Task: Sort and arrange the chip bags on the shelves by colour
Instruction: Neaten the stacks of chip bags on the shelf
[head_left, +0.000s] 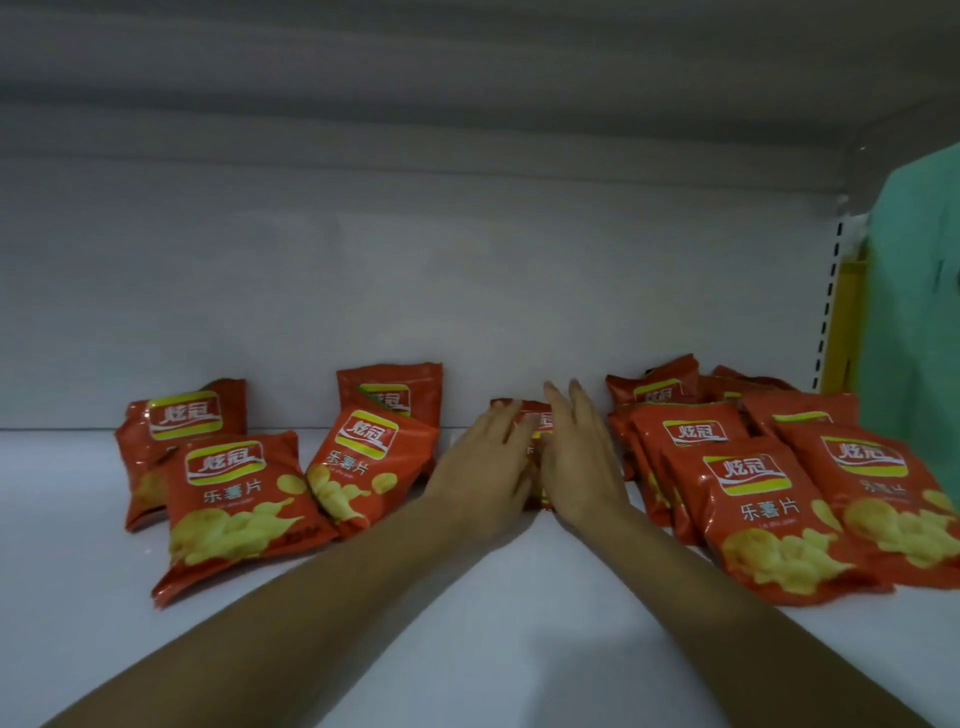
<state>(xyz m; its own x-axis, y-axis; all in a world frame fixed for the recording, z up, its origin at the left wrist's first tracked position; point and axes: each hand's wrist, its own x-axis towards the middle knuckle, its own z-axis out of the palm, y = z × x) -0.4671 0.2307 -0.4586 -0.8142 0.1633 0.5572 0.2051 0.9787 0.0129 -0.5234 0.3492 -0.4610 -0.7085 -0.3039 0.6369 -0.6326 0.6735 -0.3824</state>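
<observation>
White shelf board (519, 634) fills the lower half of the frame and meets a pale back panel (363, 270) along a straight line across the middle, while the underside of the upper shelf (467, 78) closes off the top. Our left hand (480, 467) and right hand (584, 457) reach in from the lower edge and flank one centre bag (536, 422), a red chip bag standing near the back panel at mid-frame. The fingers of both hands are straight and slightly spread, laid flat against the bag's sides rather than curled round it, and the right fingertips rise above its top edge. Our hands hide most of it. Left of centre we count four more red bags: a rear bag (389, 387) upright against the back panel, a leaning bag (363, 462) tilted in front of it, a far-left bag (192, 415), and a front-left bag (234, 504) overlapping its lower part. Only a narrow gap separates the leaning bag from our left hand. At centre right a right-hand cluster (753, 499) of red bags overlaps tightly, starts just beside our right hand and runs out to the right edge of the frame. Bare board lies open between and beneath our forearms, at the lower left of the frame, and along the back line between the far-left and rear bags. A perforated upright (831, 312), a yellow strip (847, 322) and a teal cloth (914, 312) bound the right side.
</observation>
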